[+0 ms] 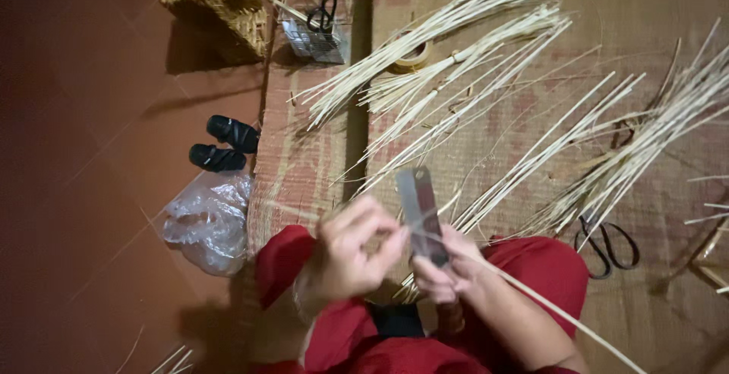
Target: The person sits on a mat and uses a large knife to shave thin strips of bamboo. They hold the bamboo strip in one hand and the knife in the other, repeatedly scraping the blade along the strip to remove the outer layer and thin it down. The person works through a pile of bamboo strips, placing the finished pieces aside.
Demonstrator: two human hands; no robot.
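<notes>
Low in the middle of the frame, the right hand (444, 264) is closed around the handle of a broad flat knife (422, 211), whose grey blade stands upright toward the frame's centre. The left hand (353, 256) sits just beside it, its fingers (380, 226) pinched together on a thin pale strip (554, 309) that crosses the blade and runs on toward the lower right corner; the hands are blurred, so the exact grip on the strip is hard to make out. Below them are the person's red trousers (547, 268), knees spread to either side.

The person sits on a woven mat (471, 131) that covers the right two thirds of the frame. Bundles of pale cane splints (448, 32) fan across its upper middle, and another loose sheaf (638, 146) lies along the right side. A roll of tape (411, 56) lies among the upper bundles. Black-handled scissors (607, 241) rest on the mat just right of the right knee.

At the upper left a woven basket (216, 2) stands at the mat's edge, with a small wire rack (315, 36) holding a second pair of black scissors (323, 13) beside it. On the reddish floor (91, 116) at the left lie a pair of black sandals (224, 146) and, below them, a crumpled clear plastic bag (205, 222).
</notes>
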